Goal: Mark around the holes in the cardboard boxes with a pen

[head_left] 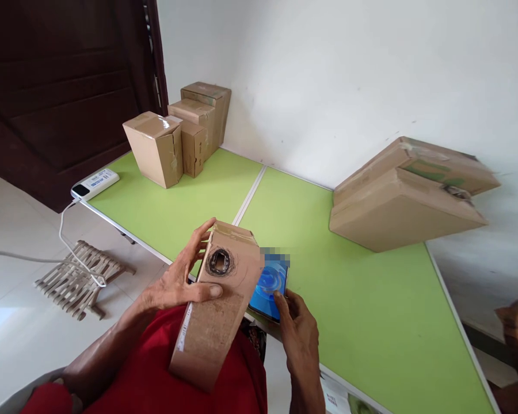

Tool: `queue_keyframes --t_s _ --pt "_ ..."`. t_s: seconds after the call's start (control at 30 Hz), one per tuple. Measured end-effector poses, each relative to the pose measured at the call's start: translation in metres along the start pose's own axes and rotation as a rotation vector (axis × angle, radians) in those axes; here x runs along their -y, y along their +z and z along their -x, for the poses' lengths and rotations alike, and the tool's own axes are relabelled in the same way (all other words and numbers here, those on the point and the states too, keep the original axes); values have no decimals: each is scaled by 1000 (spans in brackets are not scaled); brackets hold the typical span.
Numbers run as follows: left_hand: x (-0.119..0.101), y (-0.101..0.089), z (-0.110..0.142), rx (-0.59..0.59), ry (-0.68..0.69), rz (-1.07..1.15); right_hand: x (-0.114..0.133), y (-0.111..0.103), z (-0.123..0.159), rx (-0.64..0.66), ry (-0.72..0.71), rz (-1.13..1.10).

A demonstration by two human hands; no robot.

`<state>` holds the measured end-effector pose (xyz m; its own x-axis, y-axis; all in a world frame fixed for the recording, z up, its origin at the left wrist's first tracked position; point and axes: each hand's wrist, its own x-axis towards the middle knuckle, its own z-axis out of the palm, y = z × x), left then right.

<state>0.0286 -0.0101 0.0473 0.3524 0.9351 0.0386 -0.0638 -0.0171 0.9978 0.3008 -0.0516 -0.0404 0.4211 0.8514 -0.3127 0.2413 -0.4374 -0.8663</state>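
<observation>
My left hand [190,279] is wrapped around a tall brown cardboard box [224,310], its thumb lying across the front face. A round hole with dark scribbled edges [220,262] is cut near the box's upper end. The box is tilted, and its lower end comes down in front of my red shirt. My right hand [300,328] grips a smartphone [270,287] with a lit blue screen, thumb pressed on the glass. The phone is just right of the box, whose edge hides part of the phone's left side.
Several cardboard boxes [153,149] stand at the back left of the green table [371,305]. More boxes [406,207] lean by the wall on the right. A white power strip [95,184] with a cable lies at the left edge. A woven stool [80,279] stands on the floor.
</observation>
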Motion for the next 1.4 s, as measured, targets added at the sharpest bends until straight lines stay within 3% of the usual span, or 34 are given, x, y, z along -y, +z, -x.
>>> queue_keyframes --t_s 0.23,0.37,0.43,0.6,0.7,0.83,0.93,1.0,1.1,1.27,1.4 --pt "-18 16 -6 25 14 113 8 -19 7 -58 -63 72" --pt "-24 32 -23 93 64 40 19 -36 30 240 -224 -350" --pt "-23 45 -36 179 127 21 20 -39 45 298 -290 -483" --pt "-21 91 -71 479 294 -23 -3 -40 67 177 -300 -319" --pt "-20 126 -88 643 290 -122 -14 -57 62 -94 -344 -225" --pt "-13 181 -113 790 207 -231 -4 -93 27 -636 -362 -84" --pt "0 223 -143 699 164 -369 4 -113 -21 -858 -439 -56" --pt "12 244 -167 655 136 -459 6 -119 -55 -904 -453 -5" --pt "30 261 -203 584 97 -495 9 -120 -101 -942 -440 59" --pt "41 265 -242 472 66 -526 26 -109 -148 -994 -338 133" --pt "34 262 -255 433 29 -532 38 -105 -171 -851 -285 198"
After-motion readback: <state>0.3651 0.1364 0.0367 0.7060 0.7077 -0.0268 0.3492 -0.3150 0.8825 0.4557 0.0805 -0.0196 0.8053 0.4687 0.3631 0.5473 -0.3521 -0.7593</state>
